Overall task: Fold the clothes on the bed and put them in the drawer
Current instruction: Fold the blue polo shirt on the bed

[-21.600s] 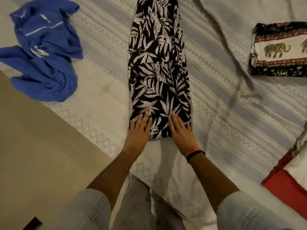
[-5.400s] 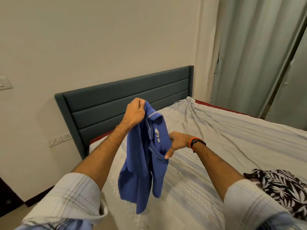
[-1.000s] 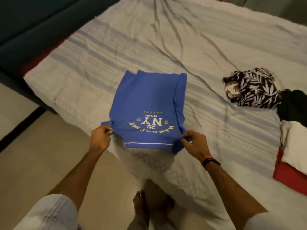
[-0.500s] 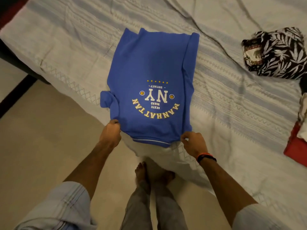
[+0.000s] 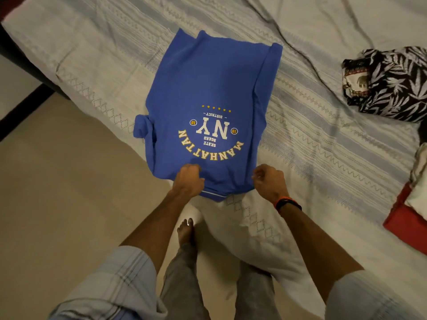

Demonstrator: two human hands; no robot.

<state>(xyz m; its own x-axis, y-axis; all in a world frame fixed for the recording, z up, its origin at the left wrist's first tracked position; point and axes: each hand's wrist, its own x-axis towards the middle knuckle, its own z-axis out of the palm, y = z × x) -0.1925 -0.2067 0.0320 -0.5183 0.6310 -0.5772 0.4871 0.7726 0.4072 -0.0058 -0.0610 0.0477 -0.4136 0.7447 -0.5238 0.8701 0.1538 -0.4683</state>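
1. Blue cotton fills the middle of the head view: a blue shirt (image 5: 208, 93) lies flat on the striped bedspread (image 5: 323, 144) near the bed's edge, its printed side up. The lettering reads upside down from here: "MANHATTAN", "NY", "SKATE BOARD", "DISTRICT", with a row of small yellow stars.
2. One sleeve (image 5: 141, 125) bunches out on the shirt's left side; the right side is folded over into a long straight band.
3. The shirt's white-trimmed near edge hangs just over the edge of the bed, toward the person.
4. The left hand (image 5: 188, 180) rests on the near part of the shirt with its fingers curled down into the cloth; whether it actually pinches the fabric I cannot tell.
5. The right hand (image 5: 268, 181) sits just beside the shirt's near right corner, fingers loosely curled; it seems to hold nothing, though contact with the cloth is unclear. An orange and black wristband (image 5: 286, 203) circles that wrist.
6. Well apart to the right, a leaf-print garment (image 5: 397, 88) lies folded on the bedspread, with an elephant-print piece (image 5: 355, 79) touching its left side.
7. At the far right edge sit a red item (image 5: 406, 225) and something white (image 5: 419, 188) on top of it.
8. Below, the person's grey trousers (image 5: 184, 285) and a bare foot (image 5: 184, 229) stand on the beige floor (image 5: 69, 192).
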